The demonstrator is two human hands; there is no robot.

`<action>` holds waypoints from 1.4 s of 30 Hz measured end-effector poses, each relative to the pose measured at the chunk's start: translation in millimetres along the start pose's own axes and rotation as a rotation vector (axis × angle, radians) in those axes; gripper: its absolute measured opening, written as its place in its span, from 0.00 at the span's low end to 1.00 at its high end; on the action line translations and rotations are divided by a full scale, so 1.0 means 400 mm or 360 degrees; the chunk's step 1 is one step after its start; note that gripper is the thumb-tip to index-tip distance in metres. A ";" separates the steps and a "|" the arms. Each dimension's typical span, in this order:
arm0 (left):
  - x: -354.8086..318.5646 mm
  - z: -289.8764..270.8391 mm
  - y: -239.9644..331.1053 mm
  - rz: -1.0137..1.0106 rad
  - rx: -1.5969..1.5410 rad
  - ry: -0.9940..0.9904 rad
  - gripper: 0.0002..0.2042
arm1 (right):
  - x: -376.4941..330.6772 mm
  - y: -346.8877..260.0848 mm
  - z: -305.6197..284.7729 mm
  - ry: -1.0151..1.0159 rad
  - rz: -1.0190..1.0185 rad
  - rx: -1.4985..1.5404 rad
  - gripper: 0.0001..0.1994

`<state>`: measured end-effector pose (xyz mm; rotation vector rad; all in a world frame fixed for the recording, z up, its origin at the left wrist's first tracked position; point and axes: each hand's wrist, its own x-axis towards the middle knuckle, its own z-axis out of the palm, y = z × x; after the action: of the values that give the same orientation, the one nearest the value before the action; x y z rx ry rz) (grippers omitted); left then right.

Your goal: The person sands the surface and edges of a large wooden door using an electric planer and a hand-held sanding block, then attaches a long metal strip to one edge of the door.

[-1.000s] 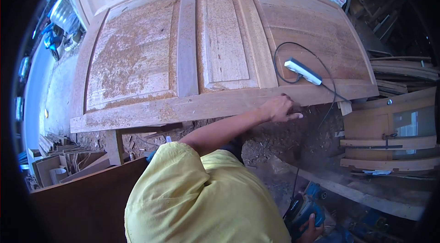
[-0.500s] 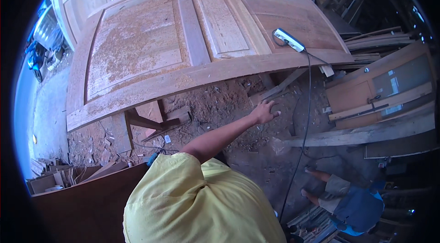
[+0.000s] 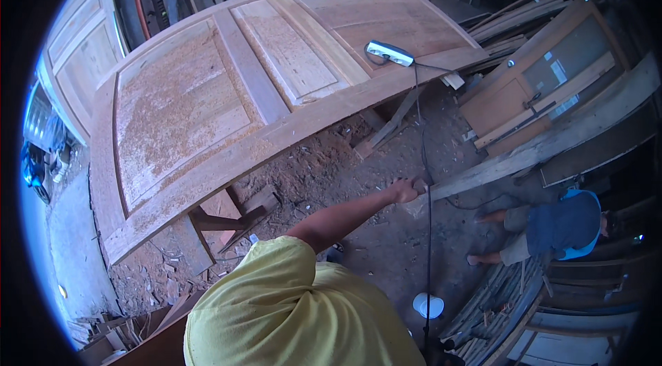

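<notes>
My left hand (image 3: 407, 190) reaches out to the right from a yellow sleeve, its fingers curled closed on a black cable (image 3: 427, 249). The cable bends at the fingers, then drops nearly straight toward the bottom of the view. From there it climbs to a white power strip (image 3: 389, 53) lying on a large panelled wooden door (image 3: 296, 128). Wood shavings (image 3: 176, 107) cover the door's left panel. Close beyond the hand is the end of a long plank (image 3: 524, 152). My right hand is not in view.
The door rests on low wooden supports (image 3: 221, 221) above a littered dirt floor. At right lean another door (image 3: 503, 100) and boards. A co-worker (image 3: 552, 224) is at the lower right, by a stack of wood strips. A white bucket (image 3: 428, 305) stands near my body.
My left hand was open, fingers spread, short of the cable; it has moved to the cable and closed. The view has turned, shifting the big door left and bringing the bucket into sight.
</notes>
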<state>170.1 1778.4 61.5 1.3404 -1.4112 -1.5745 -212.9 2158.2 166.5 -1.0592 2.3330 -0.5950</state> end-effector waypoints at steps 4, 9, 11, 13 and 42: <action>0.004 -0.057 0.014 -0.0039 -0.1924 -0.0094 0.31 | -0.055 0.022 0.017 0.0037 0.0054 0.0036 0.22; -0.112 -0.064 0.281 0.0596 -0.0548 0.0249 0.20 | -0.122 0.055 0.008 0.0143 0.0169 0.0038 0.22; -0.242 0.007 0.359 0.0954 -0.0054 -0.0114 0.19 | -0.138 0.061 0.002 0.0164 0.0207 0.0048 0.22; -0.327 0.113 0.330 0.1449 0.0301 -0.0651 0.16 | -0.128 0.054 0.002 0.0163 0.0208 0.0069 0.22; -0.687 -0.106 0.568 0.1825 -0.0504 0.0198 0.05 | 0.339 -0.413 0.298 -0.0632 -0.0797 -0.0209 0.25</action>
<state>250.3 1964.9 357.5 0.2671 -1.3631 -0.8373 -125.9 1932.0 133.1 -1.6730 1.7855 -0.3617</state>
